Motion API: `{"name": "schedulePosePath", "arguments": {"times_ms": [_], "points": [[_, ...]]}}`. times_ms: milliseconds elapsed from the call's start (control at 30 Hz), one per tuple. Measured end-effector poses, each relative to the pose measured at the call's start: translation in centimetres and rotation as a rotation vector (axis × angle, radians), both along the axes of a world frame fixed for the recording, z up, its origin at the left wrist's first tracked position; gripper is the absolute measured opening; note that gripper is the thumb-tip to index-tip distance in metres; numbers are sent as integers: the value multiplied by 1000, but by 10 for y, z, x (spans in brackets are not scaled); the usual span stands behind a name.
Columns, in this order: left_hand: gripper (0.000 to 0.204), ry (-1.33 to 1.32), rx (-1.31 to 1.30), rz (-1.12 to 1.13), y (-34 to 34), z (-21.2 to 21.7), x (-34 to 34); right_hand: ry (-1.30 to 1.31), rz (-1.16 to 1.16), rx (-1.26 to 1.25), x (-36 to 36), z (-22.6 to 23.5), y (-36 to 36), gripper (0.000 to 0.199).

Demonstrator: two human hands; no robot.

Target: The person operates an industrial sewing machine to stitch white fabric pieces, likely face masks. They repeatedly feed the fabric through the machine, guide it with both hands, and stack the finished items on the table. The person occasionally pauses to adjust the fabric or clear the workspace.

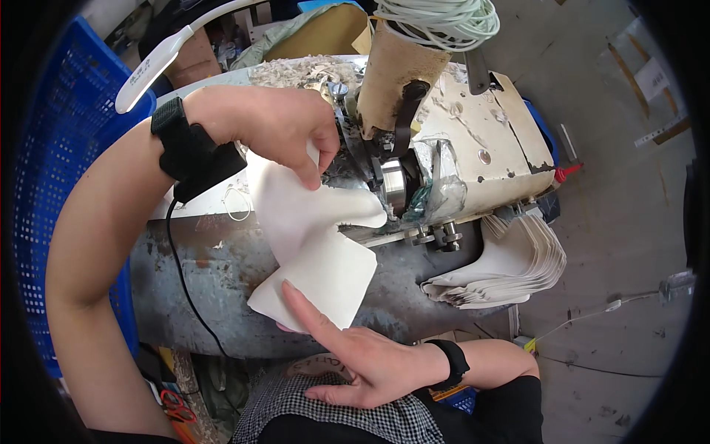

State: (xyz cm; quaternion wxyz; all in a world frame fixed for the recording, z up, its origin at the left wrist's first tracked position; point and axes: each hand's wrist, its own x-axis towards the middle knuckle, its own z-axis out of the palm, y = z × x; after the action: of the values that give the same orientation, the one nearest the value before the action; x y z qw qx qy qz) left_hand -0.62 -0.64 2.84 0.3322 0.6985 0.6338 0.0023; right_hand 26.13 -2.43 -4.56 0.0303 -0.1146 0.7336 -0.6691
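A white, cut piece of sheet material (292, 214), like leather, lies at the front of a beige skiving-type machine (473, 159). One narrow lobe of it reaches up to the shiny round metal part (393, 185). My left hand (285, 133) comes over from the left and pinches the piece's upper edge between thumb and fingers. Its lower flap is folded over and gripped by my right hand (370, 362): the index finger lies stretched on top, and a fingertip shows beneath the edge. The right thumb points away, off the piece. The other right fingers are mostly hidden.
A stack of similar white pieces (510, 266) rests right of the machine's front. Shavings (310, 72) cover the machine bed's back. A blue perforated basket (44, 185) stands at left, under a white lamp (155, 70). Red-handled scissors (177, 407) lie low left. A black cable (181, 274) hangs from my left wrist.
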Motion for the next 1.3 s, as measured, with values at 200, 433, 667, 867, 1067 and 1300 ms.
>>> {"name": "schedulePosePath", "arguments": {"times_ms": [200,433,667,867,1067,1300], "points": [[19,-3,48,-43,3,1,-4,-171,85,-91,-4,10,9,108],[18,39,95,-72,4,-2,-4,-19,34,-71,-7,3,8,108],[17,29,130,-50,6,-4,1,-191,55,-109,0,17,18,107],[20,-54,207,-53,11,-17,3,-26,-114,143,12,29,30,99],[26,-143,335,84,4,-37,14,36,-538,265,43,6,32,121],[29,-202,78,364,2,-32,32,290,-785,898,55,-28,45,103]]}}
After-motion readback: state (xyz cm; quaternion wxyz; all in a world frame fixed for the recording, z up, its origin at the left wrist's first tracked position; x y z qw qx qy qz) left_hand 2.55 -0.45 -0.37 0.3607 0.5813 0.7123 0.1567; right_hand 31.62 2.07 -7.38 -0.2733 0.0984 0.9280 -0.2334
